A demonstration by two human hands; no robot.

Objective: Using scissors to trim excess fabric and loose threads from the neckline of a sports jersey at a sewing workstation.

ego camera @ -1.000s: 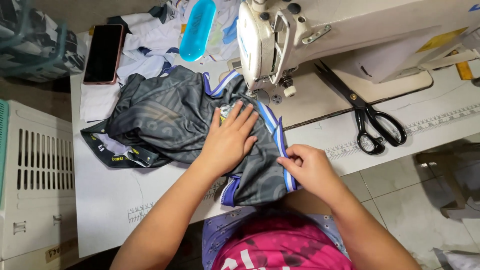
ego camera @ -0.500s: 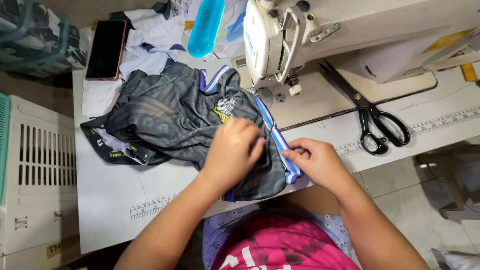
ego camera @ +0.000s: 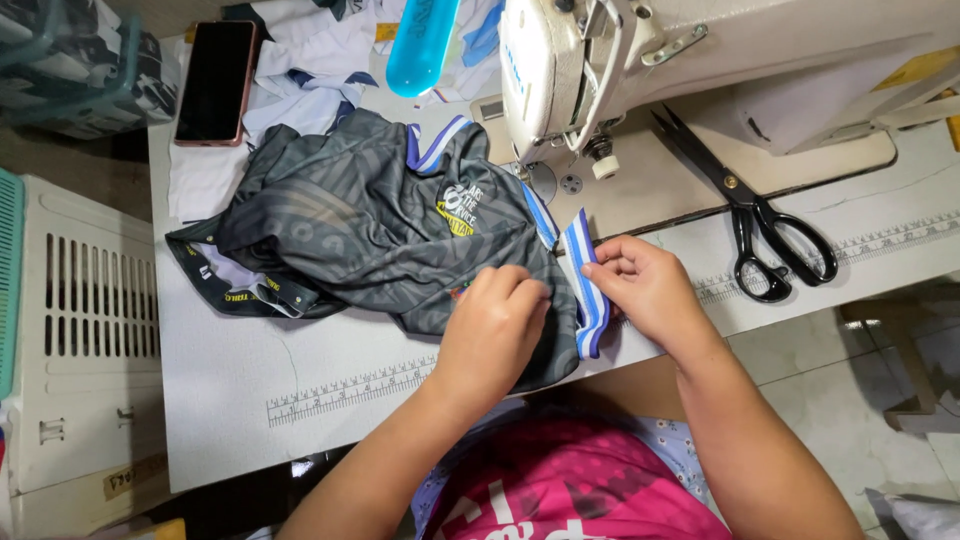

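Head view: the grey jersey [ego camera: 380, 230] lies near the table's [ego camera: 220, 390] front edge, just left of the needle. The right hand [ego camera: 645, 285] pinches its striped trim [ego camera: 583, 275], which runs front-to-back; the left hand [ego camera: 495, 325], fingers curled, presses the cloth just beside it.

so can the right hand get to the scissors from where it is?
Probably yes. The right hand pinches the striped trim; the scissors lie on open table to its right, nothing between. It would have to release the trim first.

One jersey [ego camera: 370, 225], one phone [ego camera: 215, 80], one pair of scissors [ego camera: 750, 215] (black-handled), two hands.
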